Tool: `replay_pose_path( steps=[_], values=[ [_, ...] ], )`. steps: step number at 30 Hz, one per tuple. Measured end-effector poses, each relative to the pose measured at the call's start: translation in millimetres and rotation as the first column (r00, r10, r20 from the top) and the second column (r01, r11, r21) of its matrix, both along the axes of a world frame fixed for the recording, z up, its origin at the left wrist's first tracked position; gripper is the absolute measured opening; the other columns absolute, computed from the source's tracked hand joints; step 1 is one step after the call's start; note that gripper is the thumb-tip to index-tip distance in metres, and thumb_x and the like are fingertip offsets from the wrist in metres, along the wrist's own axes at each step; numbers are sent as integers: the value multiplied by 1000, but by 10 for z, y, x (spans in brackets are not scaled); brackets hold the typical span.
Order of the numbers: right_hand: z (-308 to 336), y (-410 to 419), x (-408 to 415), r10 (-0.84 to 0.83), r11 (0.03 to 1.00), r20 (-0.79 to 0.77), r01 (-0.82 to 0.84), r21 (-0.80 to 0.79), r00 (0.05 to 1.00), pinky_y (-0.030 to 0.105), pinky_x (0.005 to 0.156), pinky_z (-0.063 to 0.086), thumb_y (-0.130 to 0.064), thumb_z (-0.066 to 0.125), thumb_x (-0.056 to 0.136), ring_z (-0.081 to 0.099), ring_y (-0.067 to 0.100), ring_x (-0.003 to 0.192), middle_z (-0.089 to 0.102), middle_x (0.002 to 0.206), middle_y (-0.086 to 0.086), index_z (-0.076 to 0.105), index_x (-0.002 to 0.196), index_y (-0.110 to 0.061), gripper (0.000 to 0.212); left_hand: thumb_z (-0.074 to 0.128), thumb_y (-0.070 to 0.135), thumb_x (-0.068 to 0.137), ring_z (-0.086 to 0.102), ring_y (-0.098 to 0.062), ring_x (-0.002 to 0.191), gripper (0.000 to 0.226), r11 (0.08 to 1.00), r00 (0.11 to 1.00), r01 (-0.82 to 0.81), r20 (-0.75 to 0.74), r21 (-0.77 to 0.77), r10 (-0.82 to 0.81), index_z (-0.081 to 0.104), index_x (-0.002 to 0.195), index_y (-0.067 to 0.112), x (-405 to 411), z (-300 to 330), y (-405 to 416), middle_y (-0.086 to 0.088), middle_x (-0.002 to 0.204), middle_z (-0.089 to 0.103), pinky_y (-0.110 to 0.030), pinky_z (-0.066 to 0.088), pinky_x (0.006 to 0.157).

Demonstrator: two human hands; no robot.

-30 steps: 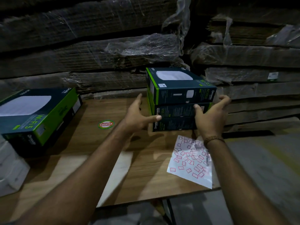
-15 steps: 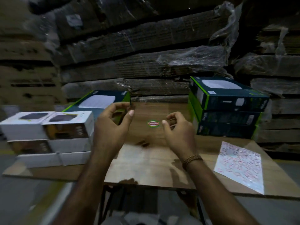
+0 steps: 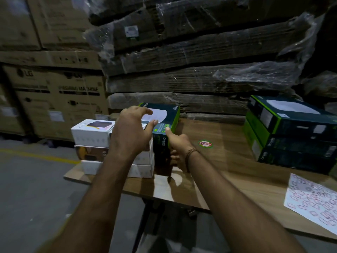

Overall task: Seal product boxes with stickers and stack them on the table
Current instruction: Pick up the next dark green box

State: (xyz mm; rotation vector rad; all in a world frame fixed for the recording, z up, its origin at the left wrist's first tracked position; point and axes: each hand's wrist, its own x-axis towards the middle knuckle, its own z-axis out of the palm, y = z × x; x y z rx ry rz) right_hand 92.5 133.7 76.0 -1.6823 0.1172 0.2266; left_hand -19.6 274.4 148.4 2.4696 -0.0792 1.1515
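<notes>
A dark green product box [image 3: 168, 115] with a white oval on its lid lies at the left of the wooden table [image 3: 228, 161]. My right hand [image 3: 179, 148] grips its near right corner, thumb up against the bright green side and fingers curled round the front face. Spread like a claw, my left hand [image 3: 131, 132] hovers over the box's lid, and I cannot tell if it touches. At the table's right stands a stack of three matching green boxes [image 3: 291, 128]. A white sticker sheet [image 3: 313, 201] with several red stickers lies near the front right edge.
White product boxes [image 3: 91, 132] are stacked against the green box's left side. A round red and green label [image 3: 205, 143] is stuck on the tabletop. Plastic-wrapped flat cardboard [image 3: 182, 79] rises behind the table, with large cartons [image 3: 54, 99] at the left. Grey floor lies below left.
Both hands left the stack at the right and moved left to the single green box. The right hand now grips its corner and the left hand has come over its lid.
</notes>
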Motion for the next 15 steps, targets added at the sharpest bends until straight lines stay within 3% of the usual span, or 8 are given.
replay_pose_path(
  steps=[3,7,11,15],
  values=[
    [38,85,53,34,993,-105,-22,117,994,43,91,58,-69,71,90,66,35,118,67,135,13,61,138,-10,76,77,39,95,64,-28,119,35,1000,1000,-11,-6,1,11,76,123,19,-9,12,21,-4,126,73,-45,54,99],
    [107,156,101,70,989,-157,-48,141,985,34,70,52,-57,80,85,64,24,104,69,129,6,68,128,-18,60,76,45,94,62,-30,123,40,999,995,-45,-83,19,46,74,127,21,10,12,46,-6,131,70,-49,53,101],
    [56,158,178,32,958,-185,23,285,982,36,63,59,-43,73,91,65,29,114,66,131,13,63,134,-19,50,75,50,94,61,-28,122,47,997,977,-67,-203,24,71,71,131,21,17,-12,66,-7,133,67,-49,55,98],
    [50,-46,190,-98,885,-136,149,440,986,46,64,61,-32,67,99,68,31,95,68,114,18,62,125,-9,35,74,52,94,64,-28,113,45,994,966,-90,-237,54,100,73,127,21,2,-11,71,-7,124,70,-49,57,92]
  ],
)
